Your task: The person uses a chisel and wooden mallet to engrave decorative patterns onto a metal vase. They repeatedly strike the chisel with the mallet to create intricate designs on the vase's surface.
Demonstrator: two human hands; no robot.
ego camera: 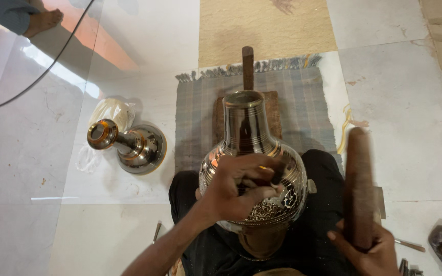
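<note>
A shiny engraved metal vase [249, 138] lies across my lap, its neck pointing away from me. My left hand [239, 186] rests on the vase's round belly and pinches a small dark chisel [278, 176] against the patterned band. My right hand [367, 250] grips a thick brown wooden mallet [359, 184], held upright to the right of the vase and apart from it.
A second polished metal vase [131, 145] lies on its side on the tiled floor at left, beside a white bag [111, 112]. A grey fringed cloth [292, 102] with a wooden block [272, 115] and upright wooden peg [248, 66] lies ahead. Small tools [410, 245] lie at right. Another person's foot [42, 21] is top left.
</note>
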